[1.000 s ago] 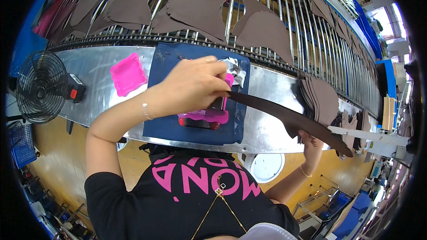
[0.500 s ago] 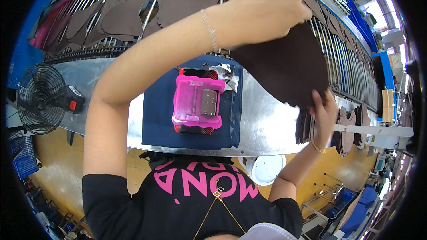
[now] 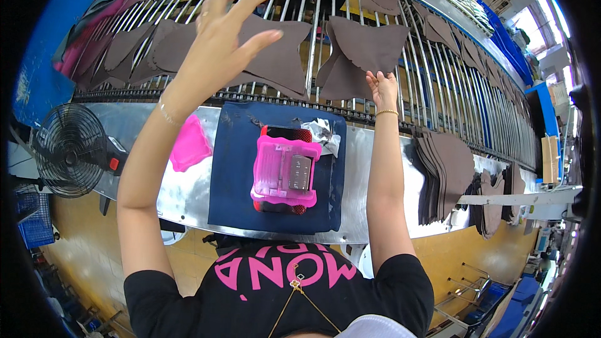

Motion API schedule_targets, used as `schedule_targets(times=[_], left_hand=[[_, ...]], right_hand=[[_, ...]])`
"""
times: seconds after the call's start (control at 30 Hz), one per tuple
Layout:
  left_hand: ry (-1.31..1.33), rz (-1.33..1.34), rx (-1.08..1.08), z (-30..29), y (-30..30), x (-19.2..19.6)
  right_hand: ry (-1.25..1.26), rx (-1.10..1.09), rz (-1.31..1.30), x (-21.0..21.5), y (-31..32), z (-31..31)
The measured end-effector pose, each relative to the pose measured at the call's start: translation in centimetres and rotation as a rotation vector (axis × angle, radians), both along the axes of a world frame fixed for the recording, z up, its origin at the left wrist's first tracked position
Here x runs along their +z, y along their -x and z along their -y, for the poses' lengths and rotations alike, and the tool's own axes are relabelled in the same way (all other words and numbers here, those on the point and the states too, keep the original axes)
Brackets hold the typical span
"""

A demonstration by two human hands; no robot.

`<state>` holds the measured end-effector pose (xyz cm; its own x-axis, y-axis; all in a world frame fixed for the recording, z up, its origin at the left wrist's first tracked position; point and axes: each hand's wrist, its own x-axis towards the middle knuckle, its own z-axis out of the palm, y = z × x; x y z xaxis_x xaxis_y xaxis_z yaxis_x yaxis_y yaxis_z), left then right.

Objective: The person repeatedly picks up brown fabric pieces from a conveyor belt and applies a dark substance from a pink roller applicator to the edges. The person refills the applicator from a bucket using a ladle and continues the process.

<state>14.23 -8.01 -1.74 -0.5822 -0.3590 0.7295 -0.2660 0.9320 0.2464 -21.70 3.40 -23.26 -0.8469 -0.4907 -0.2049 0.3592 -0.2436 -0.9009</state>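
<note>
My right hand (image 3: 382, 91) has its fingers closed at the near edge of a brown cut panel (image 3: 370, 40), which looks like leather or fabric. That panel lies on the metal bars of a rack (image 3: 313, 56), partly over another brown piece (image 3: 343, 75). To the left, my left hand (image 3: 222, 40) is raised over the rack with fingers spread and nothing in them. Below it is a wide brown panel (image 3: 275, 47). On the bench in front of me, a pink tray-like holder (image 3: 270, 172) carries a metal block (image 3: 300, 172) and stands on a red and black thing (image 3: 291, 208).
A dark blue cloth (image 3: 235, 200) lies under the holder, with crumpled foil (image 3: 327, 136) beside it. A pink piece (image 3: 190, 144) is by my left forearm. Stacked brown panels (image 3: 447, 169) and a white bar (image 3: 519, 199) are at right; a black fan (image 3: 70, 150) is at left.
The brown panel both hands held at the right now rests on the bars. My left hand has let go and swung left; my right hand has reached forward and left. The pink piece came into view.
</note>
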Motion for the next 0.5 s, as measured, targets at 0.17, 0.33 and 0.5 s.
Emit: schedule_targets(times=[0.17, 0.33, 0.5], left_hand=[[-0.187, 0.112, 0.036, -0.1, -2.0, -1.6], [-0.246, 0.097, -0.022, -0.6, -2.2, -2.8], [-0.341, 0.110, -0.065, -1.3, -1.6, -4.2]], right_hand=[[-0.058, -0.017, 0.026, 0.2, 2.0, -1.8], [-0.158, -0.173, -0.351, 4.9, -1.0, -12.6], [-1.244, -0.653, -0.909, 4.2, 1.8, -31.8]])
